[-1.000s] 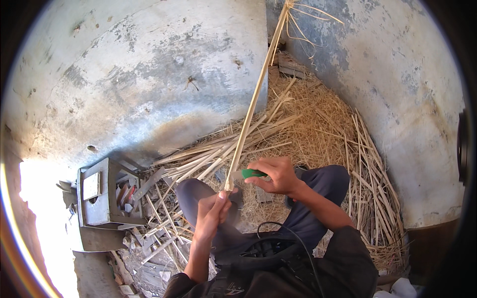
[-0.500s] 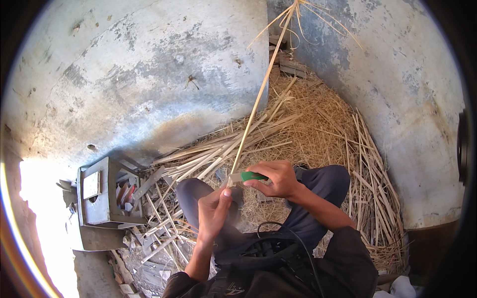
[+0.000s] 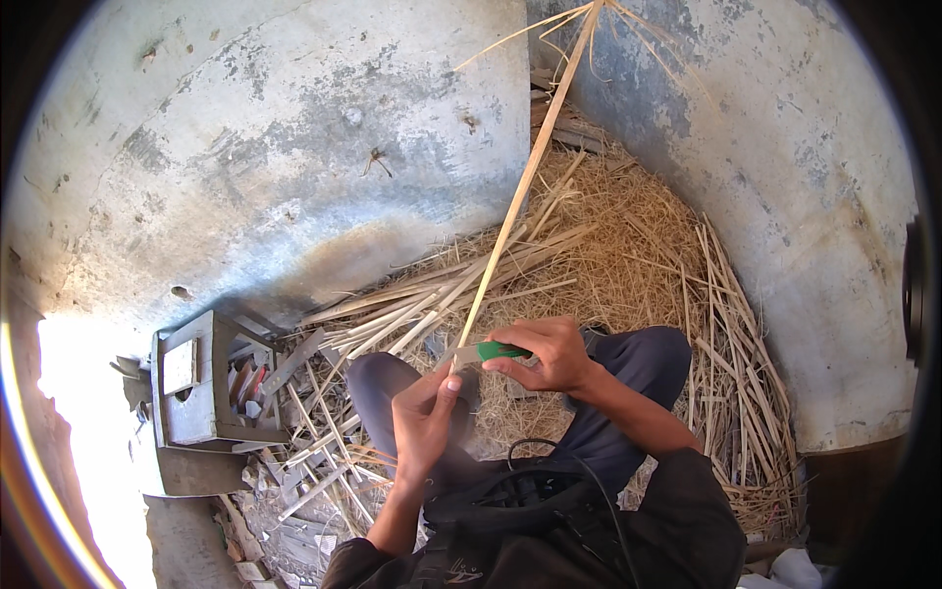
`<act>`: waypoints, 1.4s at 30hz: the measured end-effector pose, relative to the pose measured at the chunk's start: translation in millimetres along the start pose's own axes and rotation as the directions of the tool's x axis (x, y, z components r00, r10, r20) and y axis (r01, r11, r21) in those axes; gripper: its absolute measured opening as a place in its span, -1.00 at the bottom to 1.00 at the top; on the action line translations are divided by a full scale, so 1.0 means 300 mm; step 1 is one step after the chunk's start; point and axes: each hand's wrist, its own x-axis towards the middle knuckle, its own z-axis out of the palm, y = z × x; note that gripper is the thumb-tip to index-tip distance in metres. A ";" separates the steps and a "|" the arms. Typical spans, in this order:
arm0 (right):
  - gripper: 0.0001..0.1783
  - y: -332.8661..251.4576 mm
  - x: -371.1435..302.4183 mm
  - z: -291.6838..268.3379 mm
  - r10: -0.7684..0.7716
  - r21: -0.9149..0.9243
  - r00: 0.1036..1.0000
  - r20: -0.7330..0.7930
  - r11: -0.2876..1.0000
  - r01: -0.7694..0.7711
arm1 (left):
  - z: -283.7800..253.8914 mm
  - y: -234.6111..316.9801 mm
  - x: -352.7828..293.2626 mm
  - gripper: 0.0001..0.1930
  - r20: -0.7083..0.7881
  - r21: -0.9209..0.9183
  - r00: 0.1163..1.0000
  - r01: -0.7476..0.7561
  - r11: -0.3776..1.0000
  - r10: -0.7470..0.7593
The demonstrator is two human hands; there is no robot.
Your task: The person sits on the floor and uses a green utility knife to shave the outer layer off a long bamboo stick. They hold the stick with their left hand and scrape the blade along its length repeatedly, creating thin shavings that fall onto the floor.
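A long pale wooden strip [image 3: 520, 201], which looks like split bamboo, slants up and away toward the corner, with thin curled slivers fanning out at its far end. My left hand [image 3: 423, 417] pinches its near end between thumb and fingers. In my right hand [image 3: 551, 355] is a knife [image 3: 498, 350] with a green handle, gripped in closed fingers. The short, flat blade lies across the strip just beyond my left thumb and touches it. Both hands are close together above my bent legs.
Shavings [image 3: 628, 245] cover the floor ahead of me. Loose strips [image 3: 392, 309] lie in a pile at the left, and more strips [image 3: 736, 363] along the right wall. A small wooden box [image 3: 191, 393] with tools stands at the left. A black cable [image 3: 589, 471] hangs over my lap.
The strip's far part has turned, showing a broader face, and its sliver end has shifted slightly to the right. My left hand has moved a little downward; my right hand stays nearly in place.
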 end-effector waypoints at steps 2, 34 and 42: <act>-0.63 -0.005 0.003 -0.003 0.001 -0.008 1.000 -0.002 1.000 -0.002 | -0.002 -0.010 0.005 -0.61 -0.007 0.080 0.998 -0.057 0.995 0.058; -0.63 0.002 0.009 -0.003 -0.062 -0.236 0.994 -0.094 0.971 0.038 | 0.024 -0.001 -0.008 -0.69 -0.089 0.199 0.988 -0.107 0.974 0.126; -0.62 0.002 0.009 0.005 -0.065 -0.245 0.994 -0.090 0.969 0.041 | 0.012 0.011 -0.010 -0.68 -0.063 0.219 0.992 -0.094 0.971 0.110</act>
